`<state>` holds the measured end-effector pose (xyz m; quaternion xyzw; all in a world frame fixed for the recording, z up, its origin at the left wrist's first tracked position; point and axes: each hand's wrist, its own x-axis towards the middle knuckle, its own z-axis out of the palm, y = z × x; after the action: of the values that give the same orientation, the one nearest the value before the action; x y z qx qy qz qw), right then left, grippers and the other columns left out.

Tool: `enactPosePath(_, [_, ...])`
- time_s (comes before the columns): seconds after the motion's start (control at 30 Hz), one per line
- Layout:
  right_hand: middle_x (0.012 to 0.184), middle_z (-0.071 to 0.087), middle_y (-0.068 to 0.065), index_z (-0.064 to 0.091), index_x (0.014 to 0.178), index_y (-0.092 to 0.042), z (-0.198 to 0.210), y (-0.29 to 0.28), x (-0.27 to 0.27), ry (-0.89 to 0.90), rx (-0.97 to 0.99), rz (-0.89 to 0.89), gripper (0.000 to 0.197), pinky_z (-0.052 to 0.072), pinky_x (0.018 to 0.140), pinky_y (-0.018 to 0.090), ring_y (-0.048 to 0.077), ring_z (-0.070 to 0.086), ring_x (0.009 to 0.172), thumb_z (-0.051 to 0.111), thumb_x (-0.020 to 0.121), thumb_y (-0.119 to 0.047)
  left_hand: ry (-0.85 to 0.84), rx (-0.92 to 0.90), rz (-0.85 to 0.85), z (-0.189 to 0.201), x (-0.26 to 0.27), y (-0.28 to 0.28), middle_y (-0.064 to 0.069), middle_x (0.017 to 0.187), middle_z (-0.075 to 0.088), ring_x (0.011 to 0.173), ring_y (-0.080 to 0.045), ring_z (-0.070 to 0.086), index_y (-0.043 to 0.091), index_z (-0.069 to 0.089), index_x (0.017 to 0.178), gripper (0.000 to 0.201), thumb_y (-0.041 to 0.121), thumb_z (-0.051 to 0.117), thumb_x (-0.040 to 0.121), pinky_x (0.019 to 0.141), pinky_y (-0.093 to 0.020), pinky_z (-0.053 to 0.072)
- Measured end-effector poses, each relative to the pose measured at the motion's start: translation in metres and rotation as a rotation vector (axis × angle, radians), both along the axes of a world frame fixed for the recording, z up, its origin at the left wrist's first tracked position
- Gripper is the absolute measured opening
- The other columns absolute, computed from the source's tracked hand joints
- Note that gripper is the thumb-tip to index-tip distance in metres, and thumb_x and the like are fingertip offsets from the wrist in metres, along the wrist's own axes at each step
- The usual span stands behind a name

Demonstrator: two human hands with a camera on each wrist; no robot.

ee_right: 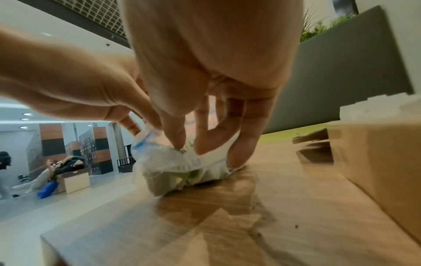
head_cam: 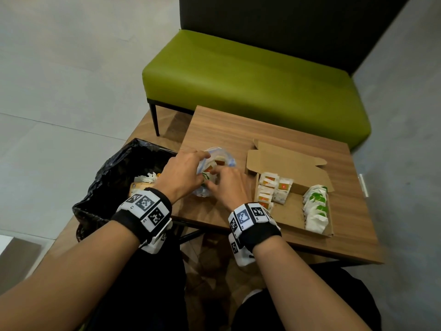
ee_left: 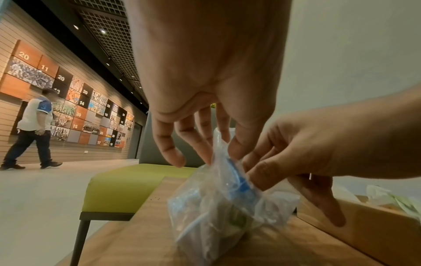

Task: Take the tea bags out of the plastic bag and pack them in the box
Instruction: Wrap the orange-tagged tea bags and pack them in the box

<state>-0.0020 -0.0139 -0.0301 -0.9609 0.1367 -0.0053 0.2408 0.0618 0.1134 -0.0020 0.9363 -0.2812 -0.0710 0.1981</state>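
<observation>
table (head_cam: 222, 130) holds everything. box (head_cam: 292, 209) sits open at the right, orange-label tea bags (head_cam: 272, 187) packed at its left end, green-label ones (head_cam: 316, 206) along its right. plastic bag (head_cam: 220, 157) lies just left of the box, mouth up, more tea bags inside. left hand (head_cam: 183, 173) pinches the bag's blue-strip rim. right hand (head_cam: 229, 185) is the one nearer the box, fingers curled into the bag mouth; can't tell whether they've got a tea bag yet. judgement: next transfer goes rightward.
</observation>
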Motion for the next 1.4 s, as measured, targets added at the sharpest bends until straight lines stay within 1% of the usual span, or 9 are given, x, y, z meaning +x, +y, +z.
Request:
enactPosePath(0.3, [0.106, 0.068, 0.006, 0.066, 0.108, -0.018, -0.001, 0.007, 0.009, 0.064, -0.041, -0.054, 0.026, 0.054, 0.079, 0.041, 0.027, 0.065, 0.098, 0.067, 0.089, -0.035, 0.067, -0.047, 0.004, 0.003, -0.006, -0.001, 0.001, 0.136, 0.06, 0.116, -0.021, 0.06, 0.022, 0.053, 0.139, 0.061, 0.014, 0.072, 0.082, 0.097, -0.038, 0.045])
enactPosePath(0.43, [0.106, 0.067, 0.009, 0.066, 0.113, -0.021, -0.004, 0.012, 0.012, 0.1, -0.055, -0.038, 0.025, 0.055, 0.078, 0.042, 0.031, 0.065, 0.097, 0.066, 0.089, -0.029, 0.085, -0.06, 0.001, 0.003, -0.007, 0.0, 0.0, 0.135, 0.061, 0.125, -0.022, 0.055, 0.021, 0.054, 0.139, 0.061, 0.01, 0.071, 0.081, 0.101, -0.041, 0.046])
enactPosePath(0.57, [0.104, 0.068, 0.009, 0.072, 0.1, -0.018, -0.006, 0.013, 0.012, 0.05, -0.086, -0.045, 0.015, 0.055, 0.075, 0.042, 0.032, 0.065, 0.096, 0.062, 0.091, -0.025, 0.087, -0.082, 0.006, 0.003, -0.007, 0.001, -0.002, 0.133, 0.063, 0.119, -0.023, 0.059, 0.02, 0.055, 0.138, 0.059, 0.011, 0.071, 0.081, 0.099, -0.043, 0.048])
enactPosePath(0.7, [0.118, 0.064, 0.002, 0.073, 0.096, -0.017, -0.011, 0.012, 0.008, -0.05, -0.106, -0.04, 0.021, 0.053, 0.076, 0.04, 0.027, 0.064, 0.102, 0.061, 0.094, -0.034, 0.065, -0.057, 0.007, 0.004, -0.004, 0.001, -0.001, 0.136, 0.061, 0.109, -0.023, 0.065, 0.019, 0.055, 0.138, 0.057, 0.015, 0.071, 0.084, 0.098, -0.04, 0.049])
enactPosePath(0.93, [0.14, 0.057, -0.005, 0.074, 0.107, -0.016, -0.006, -0.001, -0.012, -0.25, -0.159, 0.013, 0.025, 0.057, 0.078, 0.037, 0.019, 0.068, 0.097, 0.057, 0.095, -0.029, 0.004, 0.026, 0.06, 0.008, 0.002, -0.002, -0.01, 0.132, 0.063, 0.125, -0.029, 0.055, 0.015, 0.052, 0.14, 0.06, 0.022, 0.075, 0.086, 0.099, -0.041, 0.045])
enactPosePath(1.03, [0.123, 0.07, -0.002, 0.075, 0.11, -0.014, 0.001, -0.011, -0.021, -0.345, -0.095, -0.052, 0.025, 0.055, 0.081, 0.032, 0.017, 0.069, 0.098, 0.062, 0.093, -0.027, -0.016, 0.055, 0.083, 0.009, 0.003, -0.006, -0.012, 0.13, 0.064, 0.123, -0.031, 0.056, 0.014, 0.053, 0.14, 0.058, 0.021, 0.075, 0.086, 0.097, -0.041, 0.046])
enactPosePath(1.13, [0.078, 0.074, 0.0, 0.077, 0.094, -0.017, 0.008, -0.022, -0.026, -0.4, -0.007, -0.109, 0.019, 0.054, 0.059, 0.034, 0.017, 0.064, 0.065, 0.063, 0.092, -0.03, -0.022, 0.055, 0.124, 0.009, 0.003, -0.01, -0.016, 0.125, 0.065, 0.119, -0.034, 0.058, 0.01, 0.056, 0.135, 0.052, 0.015, 0.073, 0.086, 0.093, -0.042, 0.047])
enactPosePath(1.2, [0.062, 0.068, -0.002, 0.077, 0.087, -0.018, 0.012, -0.03, -0.028, -0.454, 0.106, -0.148, 0.016, 0.049, 0.048, 0.034, 0.016, 0.058, 0.051, 0.066, 0.09, -0.029, -0.024, 0.046, 0.145, 0.007, 0.003, -0.013, -0.017, 0.12, 0.066, 0.114, -0.036, 0.059, 0.008, 0.058, 0.13, 0.047, 0.014, 0.073, 0.086, 0.09, -0.043, 0.048])
enactPosePath(1.4, [0.066, 0.071, -0.004, 0.076, 0.077, -0.022, 0.019, -0.05, -0.03, -0.442, 0.364, -0.222, 0.018, 0.056, 0.05, 0.048, 0.019, 0.067, 0.055, 0.067, 0.086, -0.036, 0.011, -0.053, 0.201, -0.001, 0.011, -0.023, -0.016, 0.125, 0.058, 0.115, -0.039, 0.056, 0.01, 0.05, 0.134, 0.048, 0.021, 0.068, 0.091, 0.091, -0.052, 0.049])
